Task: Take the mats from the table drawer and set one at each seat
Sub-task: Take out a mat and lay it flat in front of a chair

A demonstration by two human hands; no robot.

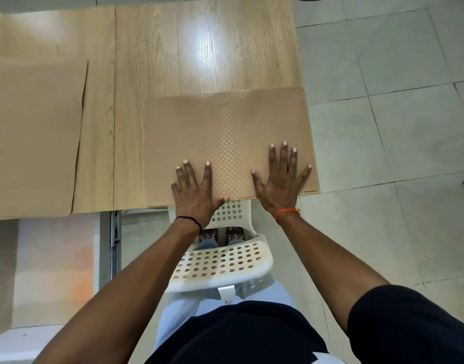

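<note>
A tan checker-textured mat (225,132) lies flat on the wooden table (194,48) at its near right corner, its right edge slightly past the table's side. My left hand (196,190) presses flat on the mat's near left part, fingers spread. My right hand (280,177) presses flat on its near right part, fingers spread too. A second tan mat (34,135) lies on the table to the left, its right edge slightly lifted.
A white perforated chair (220,264) stands tucked under the table edge right below my hands. An open drawer (55,258) with a metal slide rail (115,229) juts out at the lower left. Tiled floor (383,127) spreads to the right.
</note>
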